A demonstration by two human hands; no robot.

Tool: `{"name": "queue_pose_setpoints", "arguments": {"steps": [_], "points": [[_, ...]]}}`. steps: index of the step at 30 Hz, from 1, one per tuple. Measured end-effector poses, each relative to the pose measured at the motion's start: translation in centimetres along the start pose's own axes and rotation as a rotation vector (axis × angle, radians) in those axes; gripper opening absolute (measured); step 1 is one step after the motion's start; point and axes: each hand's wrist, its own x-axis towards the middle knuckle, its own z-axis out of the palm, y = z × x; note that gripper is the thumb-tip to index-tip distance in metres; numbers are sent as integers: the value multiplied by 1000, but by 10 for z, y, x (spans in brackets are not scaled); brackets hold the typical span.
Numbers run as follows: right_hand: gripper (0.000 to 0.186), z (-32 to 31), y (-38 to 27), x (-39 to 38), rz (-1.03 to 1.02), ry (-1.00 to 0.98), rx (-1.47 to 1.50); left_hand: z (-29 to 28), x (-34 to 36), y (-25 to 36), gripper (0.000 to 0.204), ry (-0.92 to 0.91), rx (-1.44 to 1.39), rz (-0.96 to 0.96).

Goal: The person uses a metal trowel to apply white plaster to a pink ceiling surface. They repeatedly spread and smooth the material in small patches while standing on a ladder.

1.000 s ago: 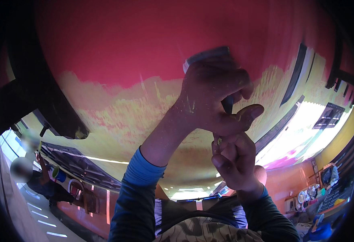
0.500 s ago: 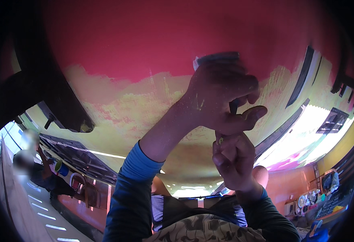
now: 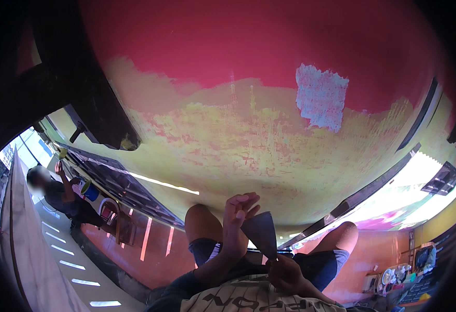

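A broad-bladed putty knife (image 3: 261, 231) is low in front of my body, blade up and tilted left. My right hand (image 3: 285, 274) is closed around its handle end. Just left of the blade is my left hand (image 3: 234, 226), raised with its fingers apart and bent. Its fingertips are close to the blade's upper edge; whether they touch it I cannot tell. Above, the wall (image 3: 202, 140) is red at the top and patchy yellow below. A rough whitish patch of filler (image 3: 321, 97) lies across the border of the two colours.
A dark beam (image 3: 95, 99) juts in at the upper left. Another person (image 3: 64, 192) stands far left, near a blue bucket (image 3: 89, 191) and a wooden chair (image 3: 114, 216). Household items and a fan (image 3: 387, 275) stand at the lower right. My bent knees (image 3: 203, 223) flank my hands.
Both hands have come down from the wall toward my body. The whitish patch, formerly behind my left hand, is uncovered. The putty knife's blade now shows plainly at my right hand.
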Motion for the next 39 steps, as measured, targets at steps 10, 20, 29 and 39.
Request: {"name": "queue_pose_setpoints", "arguments": {"steps": [10,20,29,39], "points": [[9,-21,32,-13,269,-35,-374,-75,-33,12,26,220,-71,-156],[25,10,-8,65,62,230,-298,-1,-40,12,50,-399,84,-430],[27,-67,-114,102,-304,-35,-809,51,0,44,35,-359,97,-212],[14,-82,-179,210,-814,18,-1830,103,38,79,28,-535,85,-156]]}}
